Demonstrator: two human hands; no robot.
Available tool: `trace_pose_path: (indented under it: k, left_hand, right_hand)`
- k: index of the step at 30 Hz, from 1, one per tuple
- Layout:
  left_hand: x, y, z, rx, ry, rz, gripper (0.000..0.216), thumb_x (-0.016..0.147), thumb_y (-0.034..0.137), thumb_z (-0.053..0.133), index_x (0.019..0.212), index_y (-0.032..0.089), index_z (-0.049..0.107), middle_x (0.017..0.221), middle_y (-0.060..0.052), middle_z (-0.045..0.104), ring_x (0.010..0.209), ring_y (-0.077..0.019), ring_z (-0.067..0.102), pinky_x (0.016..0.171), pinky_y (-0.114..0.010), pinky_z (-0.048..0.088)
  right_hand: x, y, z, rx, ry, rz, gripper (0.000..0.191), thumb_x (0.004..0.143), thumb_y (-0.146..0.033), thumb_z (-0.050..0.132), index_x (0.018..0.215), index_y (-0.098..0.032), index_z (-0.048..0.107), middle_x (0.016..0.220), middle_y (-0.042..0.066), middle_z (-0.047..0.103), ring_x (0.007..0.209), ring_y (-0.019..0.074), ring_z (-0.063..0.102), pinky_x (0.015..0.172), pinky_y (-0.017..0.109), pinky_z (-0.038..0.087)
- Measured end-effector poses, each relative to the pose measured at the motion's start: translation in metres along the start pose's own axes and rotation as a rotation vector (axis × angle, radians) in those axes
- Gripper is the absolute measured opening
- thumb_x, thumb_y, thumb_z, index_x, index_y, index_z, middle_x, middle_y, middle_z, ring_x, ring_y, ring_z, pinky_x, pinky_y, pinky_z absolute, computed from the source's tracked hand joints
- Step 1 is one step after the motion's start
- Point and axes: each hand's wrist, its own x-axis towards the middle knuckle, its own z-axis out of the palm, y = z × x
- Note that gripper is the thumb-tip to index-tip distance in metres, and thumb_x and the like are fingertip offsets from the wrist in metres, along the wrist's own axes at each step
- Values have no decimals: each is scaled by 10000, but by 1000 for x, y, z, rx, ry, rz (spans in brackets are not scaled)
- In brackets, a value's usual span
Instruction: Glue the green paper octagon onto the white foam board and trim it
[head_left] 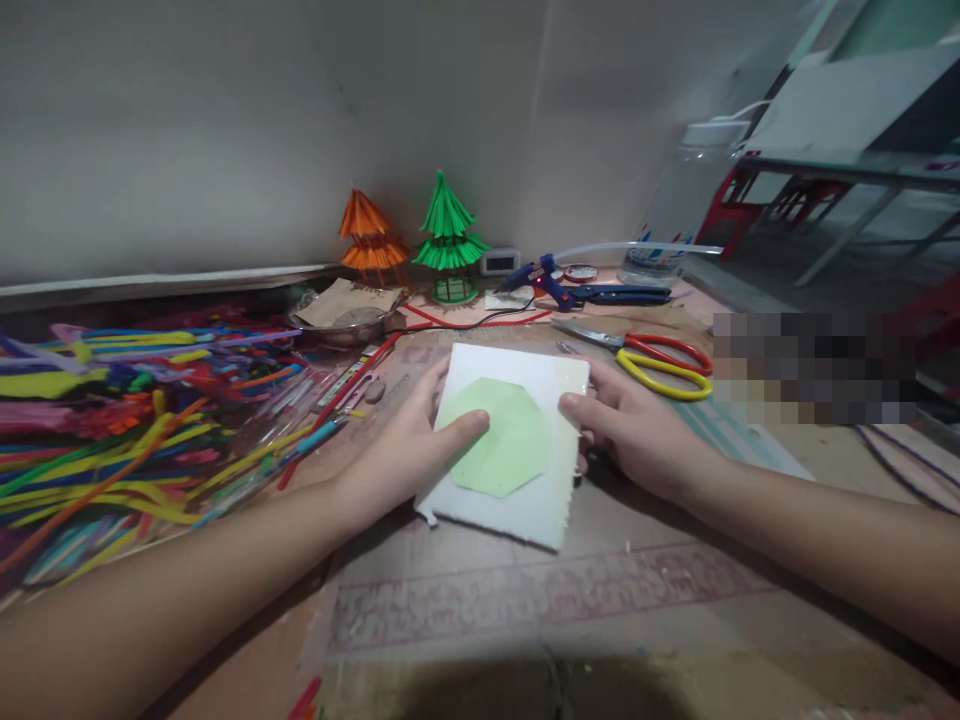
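Between my two hands is a white foam board, tilted a little above the table. A pale green paper octagon lies flat on its face. My left hand grips the board's left side, its thumb pressing on the octagon. On the opposite edge, my right hand pinches the board with its thumb on top; its other fingers are mostly hidden behind. The board's right edge looks ragged, with a yellowish strip along it.
Scissors with red and yellow handles lie behind my right hand. A blue glue gun, pliers, a green tree-like model and an orange one stand farther back. Colourful pipe cleaners crowd the left.
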Motion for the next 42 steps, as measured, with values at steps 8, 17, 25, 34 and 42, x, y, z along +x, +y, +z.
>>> trace_pose_path:
  k: [8,17,25,34,42]
  left_hand:
    - [-3,-4,-18,822,-48,542,698,888,605,708,1432,209,525,1576,-171,473,1481,-379,407,1222,-610,328]
    - [-12,2,-10,1003,-138,494,706,895,611,691,1422,157,572,1624,-190,421,1538,-422,304,1248,-647,251]
    - [-16,8,-6,1081,-148,522,656,930,576,665,1423,150,585,1615,-185,445,1516,-397,361,1247,-620,265]
    - [-18,11,-7,1096,-215,540,655,943,581,648,1416,132,589,1559,-200,523,1456,-386,473,1211,-589,352]
    - [-18,4,-5,1024,-236,447,521,961,486,649,1377,173,622,1580,-170,509,1457,-377,486,1188,-583,422]
  right_hand:
    - [8,-4,-2,25,70,11,466,852,-314,714,1227,-197,463,735,-37,697,501,124,625,467,240,550]
    - [9,-3,0,-7,62,28,429,869,-292,700,1227,-211,477,785,-15,693,531,127,633,484,256,564]
    - [5,-4,2,-20,34,-8,450,884,-391,712,1231,-197,502,702,-34,667,501,119,601,477,245,527]
    - [5,-4,1,-42,45,51,847,842,-398,730,1540,-130,332,578,-66,634,465,148,600,468,252,497]
    - [4,-6,2,-44,16,153,876,828,-475,755,1526,-126,357,594,-61,639,493,138,608,484,247,494]
